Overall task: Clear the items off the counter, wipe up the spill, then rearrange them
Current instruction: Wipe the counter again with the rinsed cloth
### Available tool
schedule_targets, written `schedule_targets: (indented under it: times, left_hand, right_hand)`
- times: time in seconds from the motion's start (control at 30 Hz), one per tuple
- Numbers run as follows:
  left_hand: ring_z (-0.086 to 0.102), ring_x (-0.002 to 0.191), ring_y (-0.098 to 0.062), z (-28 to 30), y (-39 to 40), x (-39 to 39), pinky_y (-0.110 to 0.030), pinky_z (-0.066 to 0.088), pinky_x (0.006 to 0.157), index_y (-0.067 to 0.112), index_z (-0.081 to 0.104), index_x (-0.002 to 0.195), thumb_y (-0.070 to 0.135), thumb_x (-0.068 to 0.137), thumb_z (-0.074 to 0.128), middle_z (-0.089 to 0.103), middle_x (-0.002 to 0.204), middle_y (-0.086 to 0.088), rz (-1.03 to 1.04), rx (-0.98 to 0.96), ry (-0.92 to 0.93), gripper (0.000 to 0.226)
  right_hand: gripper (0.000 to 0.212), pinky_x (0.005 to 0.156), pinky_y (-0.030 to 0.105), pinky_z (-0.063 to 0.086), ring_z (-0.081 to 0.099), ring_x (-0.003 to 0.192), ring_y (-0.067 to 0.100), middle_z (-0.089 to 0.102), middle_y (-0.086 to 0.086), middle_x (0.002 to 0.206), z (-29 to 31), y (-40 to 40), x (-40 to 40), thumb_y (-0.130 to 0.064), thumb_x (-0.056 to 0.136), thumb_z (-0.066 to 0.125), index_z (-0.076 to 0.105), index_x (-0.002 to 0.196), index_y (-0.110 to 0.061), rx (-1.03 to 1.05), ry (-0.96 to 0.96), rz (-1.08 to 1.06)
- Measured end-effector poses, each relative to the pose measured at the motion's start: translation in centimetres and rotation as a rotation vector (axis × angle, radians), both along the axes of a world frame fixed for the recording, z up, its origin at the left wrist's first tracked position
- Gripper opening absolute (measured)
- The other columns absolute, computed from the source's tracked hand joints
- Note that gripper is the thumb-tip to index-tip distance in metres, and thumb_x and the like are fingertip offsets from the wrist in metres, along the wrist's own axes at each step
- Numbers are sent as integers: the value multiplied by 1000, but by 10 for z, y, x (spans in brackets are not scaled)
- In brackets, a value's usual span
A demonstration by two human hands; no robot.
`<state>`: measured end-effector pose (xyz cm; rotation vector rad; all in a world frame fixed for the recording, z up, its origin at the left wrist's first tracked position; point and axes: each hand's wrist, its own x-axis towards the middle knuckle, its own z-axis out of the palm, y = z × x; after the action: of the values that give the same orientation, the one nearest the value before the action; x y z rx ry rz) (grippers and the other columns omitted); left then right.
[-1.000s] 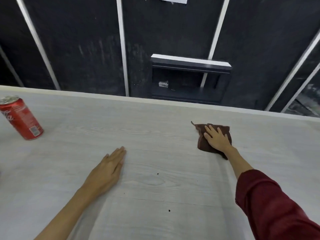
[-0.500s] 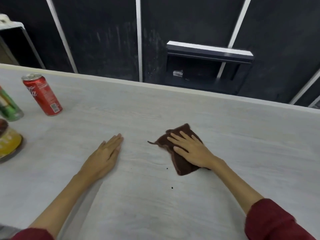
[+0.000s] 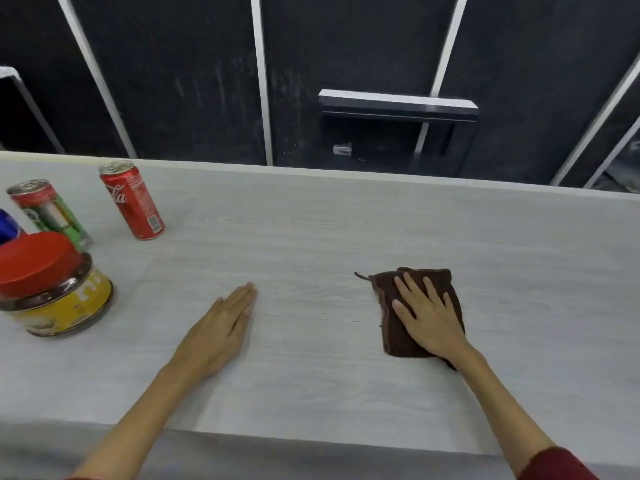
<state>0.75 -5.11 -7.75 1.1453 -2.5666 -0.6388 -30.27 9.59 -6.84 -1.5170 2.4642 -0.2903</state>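
A brown cloth [image 3: 391, 334] lies folded on the pale wood-grain counter [image 3: 311, 237], right of centre. My right hand [image 3: 427, 315] presses flat on it with fingers spread. My left hand [image 3: 221, 329] rests flat on the bare counter, fingers straight and together. A few tiny dark specks dot the surface between my hands. At the far left stand a red cola can [image 3: 133, 200], a green and red can [image 3: 48, 211], a blue item [image 3: 8, 226] cut off by the frame edge, and a yellow jar with a red lid [image 3: 52, 285].
A dark panelled wall with pale strips runs behind the counter's far edge. A dark recessed shelf [image 3: 398, 105] in it holds a small clear cup [image 3: 343, 148]. The counter's near edge crosses the bottom of the view.
My right hand has slid the cloth across the counter, first toward the left and me, then back right. The view has shifted, bringing the cans and jar into sight. My left hand stays flat.
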Motion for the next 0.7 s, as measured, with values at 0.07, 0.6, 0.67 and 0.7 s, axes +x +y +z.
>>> schedule_targets:
  times: [0.07, 0.6, 0.67, 0.7]
  left_hand:
    - [7, 135, 7, 1, -4, 18, -16, 0, 112, 21, 18, 145, 27, 99, 22, 9, 146, 19, 4, 14, 5, 46]
    - [5, 135, 7, -2, -17, 87, -17, -1, 112, 20, 18, 145, 26, 99, 23, 12, 151, 13, -82, 16, 36, 46]
    - [5, 135, 7, -3, -19, 93, -17, 0, 112, 20, 18, 145, 26, 99, 23, 12, 152, 12, -64, 7, 36, 46]
    - [4, 135, 7, -2, -19, 96, -17, 0, 112, 20, 19, 145, 26, 99, 23, 13, 153, 11, -49, 1, 36, 46]
  right_hand:
    - [55, 116, 49, 2, -1, 146, 25, 2, -7, 159, 3, -40, 28, -45, 98, 23, 8, 149, -28, 11, 5, -38]
    - [44, 118, 35, 0, 3, 145, 6, 12, -30, 146, 6, 24, 92, -39, 100, 23, 18, 143, -41, -73, -214, -37]
    - [45, 118, 38, -1, 1, 146, 9, 11, -22, 153, 2, 20, 95, -39, 100, 22, 16, 145, -38, -65, -180, -101]
    - [47, 117, 40, -1, 1, 146, 10, 9, -19, 155, 1, 14, 98, -39, 100, 22, 16, 146, -36, -64, -163, -127]
